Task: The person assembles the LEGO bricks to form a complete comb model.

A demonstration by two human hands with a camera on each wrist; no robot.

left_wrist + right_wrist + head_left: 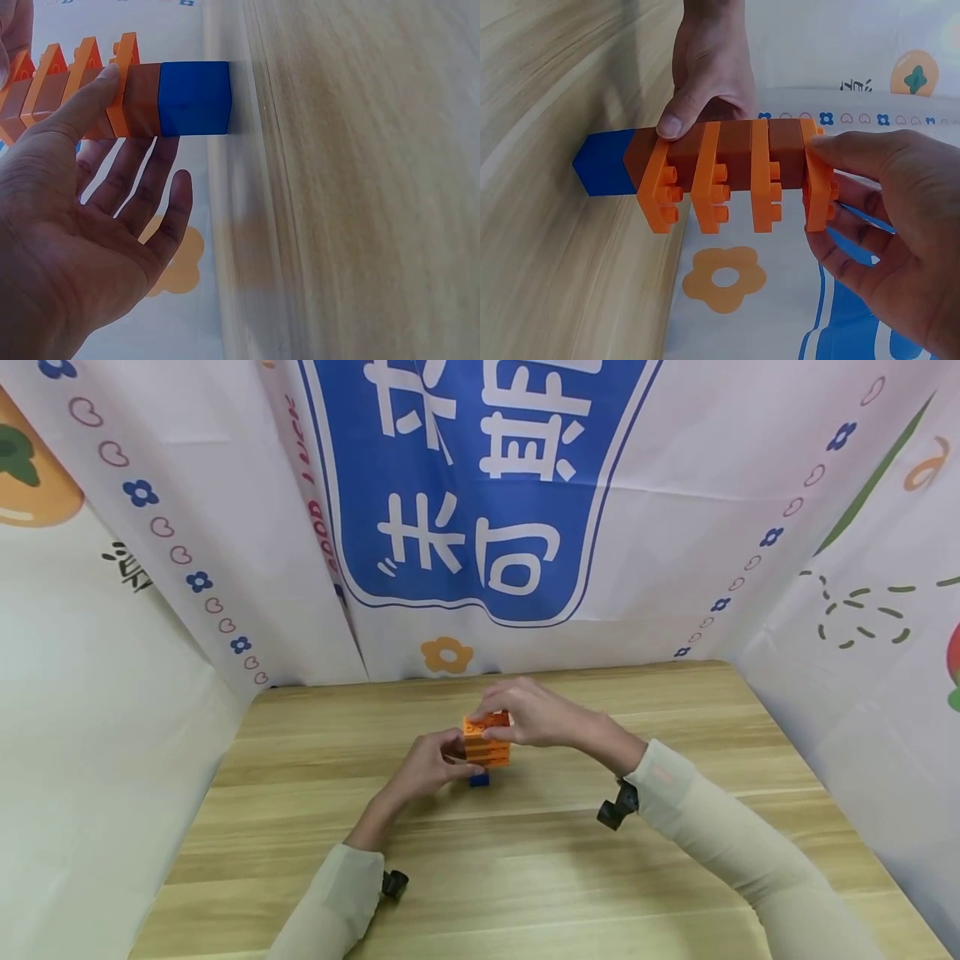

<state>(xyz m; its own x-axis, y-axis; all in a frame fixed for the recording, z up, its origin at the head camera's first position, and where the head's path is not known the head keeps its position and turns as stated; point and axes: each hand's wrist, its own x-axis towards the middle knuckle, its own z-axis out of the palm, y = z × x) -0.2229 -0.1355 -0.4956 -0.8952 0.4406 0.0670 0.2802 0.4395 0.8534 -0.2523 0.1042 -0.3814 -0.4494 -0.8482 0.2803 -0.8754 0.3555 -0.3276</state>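
A tower of building blocks stands upright on the wooden table. Its base is a blue block [195, 98]; above it brown blocks [733, 155] alternate with several flat orange studded bricks [761, 187], which jut out to one side. My left hand [427, 767] holds the lower part, its thumb on the lowest orange brick in the left wrist view and its fingers behind the stack. At the top, my right hand [536, 714] grips the uppermost orange brick [817, 180] between thumb and fingers. That brick sits against the brown block under it; whether it is pressed fully down, I cannot tell.
The wooden table [600, 860] spreads around the tower on all sides. Printed white cloth [652, 568] with a blue panel hangs behind it, and more cloth lines the left and right sides. Small black cameras [618, 806] sit at both wrists.
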